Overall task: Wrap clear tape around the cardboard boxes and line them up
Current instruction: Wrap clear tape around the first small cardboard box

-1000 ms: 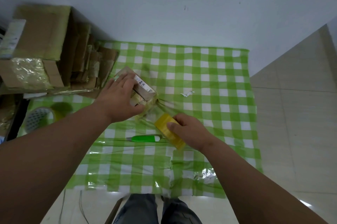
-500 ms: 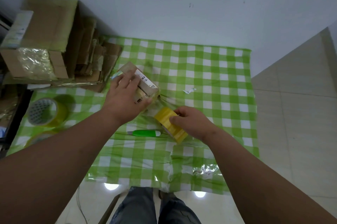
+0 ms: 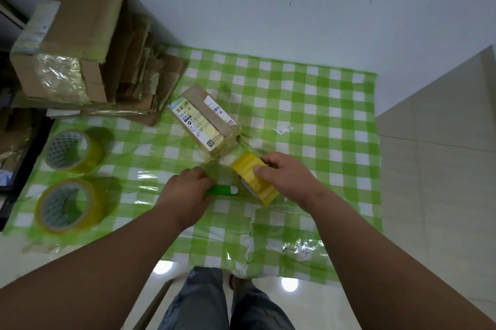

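Fingers of the right hand (image 3: 284, 179) curled around a yellowish roll of clear tape (image 3: 253, 178), with a strip of tape stretched from it to the small labelled cardboard box (image 3: 205, 121) lying at 11 o'clock from the roll on the green checked cloth (image 3: 308, 104). Left hand (image 3: 186, 192) curled its fingers over the green-handled cutter (image 3: 222, 190) at 9 o'clock from the roll. Two spare tape rolls (image 3: 72, 151) sat at the cloth's 9 o'clock edge; taped cardboard boxes (image 3: 69, 42) were stacked at 10 o'clock.
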`<state>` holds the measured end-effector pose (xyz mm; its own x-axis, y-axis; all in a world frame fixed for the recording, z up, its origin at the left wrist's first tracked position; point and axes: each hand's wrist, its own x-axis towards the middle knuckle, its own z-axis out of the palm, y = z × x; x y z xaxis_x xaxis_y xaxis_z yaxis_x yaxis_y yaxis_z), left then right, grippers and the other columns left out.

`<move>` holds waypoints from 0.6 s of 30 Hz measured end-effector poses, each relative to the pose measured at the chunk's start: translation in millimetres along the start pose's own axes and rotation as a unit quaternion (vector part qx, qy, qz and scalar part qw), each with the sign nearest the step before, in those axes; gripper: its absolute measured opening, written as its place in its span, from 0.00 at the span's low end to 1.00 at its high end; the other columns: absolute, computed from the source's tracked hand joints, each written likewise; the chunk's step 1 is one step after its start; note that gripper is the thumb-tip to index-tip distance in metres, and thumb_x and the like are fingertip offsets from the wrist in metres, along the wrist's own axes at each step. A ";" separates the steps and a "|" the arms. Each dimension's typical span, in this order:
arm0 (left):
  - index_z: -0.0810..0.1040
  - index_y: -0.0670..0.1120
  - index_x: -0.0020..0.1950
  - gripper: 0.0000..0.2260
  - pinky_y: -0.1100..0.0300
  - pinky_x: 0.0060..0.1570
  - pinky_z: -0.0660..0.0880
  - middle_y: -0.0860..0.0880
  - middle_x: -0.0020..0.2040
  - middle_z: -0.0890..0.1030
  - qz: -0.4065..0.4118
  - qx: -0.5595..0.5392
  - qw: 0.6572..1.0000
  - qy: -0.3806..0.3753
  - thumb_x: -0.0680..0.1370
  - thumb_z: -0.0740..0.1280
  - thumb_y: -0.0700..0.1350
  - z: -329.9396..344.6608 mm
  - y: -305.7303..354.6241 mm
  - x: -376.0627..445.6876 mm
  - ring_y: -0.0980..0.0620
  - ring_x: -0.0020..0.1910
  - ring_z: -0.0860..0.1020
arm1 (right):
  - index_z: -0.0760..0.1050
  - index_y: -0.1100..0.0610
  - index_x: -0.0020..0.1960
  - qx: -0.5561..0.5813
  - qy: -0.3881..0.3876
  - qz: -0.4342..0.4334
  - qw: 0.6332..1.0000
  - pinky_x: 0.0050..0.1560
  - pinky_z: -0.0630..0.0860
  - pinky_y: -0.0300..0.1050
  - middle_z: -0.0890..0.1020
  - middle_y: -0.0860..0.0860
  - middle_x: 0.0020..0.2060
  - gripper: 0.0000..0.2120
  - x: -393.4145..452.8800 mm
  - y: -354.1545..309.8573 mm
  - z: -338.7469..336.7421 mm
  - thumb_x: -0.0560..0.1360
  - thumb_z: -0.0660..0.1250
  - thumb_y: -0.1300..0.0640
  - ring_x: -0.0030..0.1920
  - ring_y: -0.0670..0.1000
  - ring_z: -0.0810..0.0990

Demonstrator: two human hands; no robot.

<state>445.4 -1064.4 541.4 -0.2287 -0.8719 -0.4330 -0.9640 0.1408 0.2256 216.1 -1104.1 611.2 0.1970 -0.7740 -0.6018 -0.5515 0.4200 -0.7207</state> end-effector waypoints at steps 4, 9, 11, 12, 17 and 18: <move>0.76 0.53 0.58 0.10 0.56 0.55 0.66 0.52 0.56 0.74 -0.054 0.065 0.996 0.004 0.77 0.66 0.46 1.3 11.4 1.7 0.49 0.59 0.73 | 0.78 0.56 0.61 -0.008 0.008 -0.003 1.000 0.52 0.76 0.49 0.81 0.52 0.49 0.15 0.6 5.3 0.5 0.78 0.68 0.50 0.50 0.52 0.80; 0.72 0.55 0.46 0.06 0.57 0.49 0.60 0.55 0.46 0.77 -0.128 -0.067 0.989 0.024 0.76 0.68 0.46 -15.9 10.4 -0.2 0.49 0.51 0.77 | 0.63 0.44 0.68 0.049 -0.002 -0.040 0.998 0.40 0.76 0.39 0.76 0.51 0.47 0.22 -4.8 2.7 -3.4 0.79 0.67 0.58 0.40 0.48 0.76; 0.73 0.56 0.46 0.06 0.57 0.50 0.62 0.57 0.43 0.75 -0.114 -0.090 0.988 0.042 0.76 0.69 0.47 -30.1 8.2 -4.0 0.49 0.49 0.78 | 0.64 0.44 0.65 0.002 -0.016 -0.066 0.998 0.39 0.76 0.39 0.74 0.49 0.48 0.19 -5.6 -4.0 -3.3 0.80 0.62 0.61 0.40 0.48 0.76; 0.75 0.56 0.46 0.05 0.56 0.51 0.64 0.57 0.42 0.75 -0.101 -0.093 0.989 0.054 0.75 0.70 0.47 -38.3 8.3 -6.4 0.50 0.49 0.78 | 0.66 0.44 0.64 -0.036 -0.021 -0.077 0.996 0.42 0.77 0.40 0.74 0.50 0.51 0.17 -5.8 -7.0 -2.4 0.81 0.60 0.62 0.43 0.49 0.76; 0.82 0.53 0.48 0.06 0.53 0.55 0.68 0.58 0.41 0.75 -0.010 -0.099 0.989 0.108 0.73 0.74 0.45 -73.0 17.3 -14.9 0.50 0.48 0.78 | 0.75 0.45 0.65 -0.135 -0.043 -0.090 0.986 0.66 0.70 0.49 0.63 0.52 0.67 0.22 -6.7 -11.6 3.2 0.80 0.56 0.67 0.63 0.54 0.72; 0.83 0.52 0.47 0.06 0.53 0.55 0.68 0.58 0.41 0.74 0.003 -0.101 0.988 0.118 0.72 0.75 0.44 -77.6 20.0 -15.9 0.50 0.48 0.79 | 0.75 0.46 0.66 -0.140 -0.048 -0.087 0.985 0.68 0.68 0.47 0.62 0.52 0.69 0.23 -7.8 -12.0 3.4 0.80 0.55 0.67 0.66 0.53 0.70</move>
<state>440.3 -1084.1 620.5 -0.1732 -0.9599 -0.2206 -0.9109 0.0709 0.4066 224.0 -1101.5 623.3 0.3762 -0.7690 -0.5168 -0.7023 0.1271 -0.7004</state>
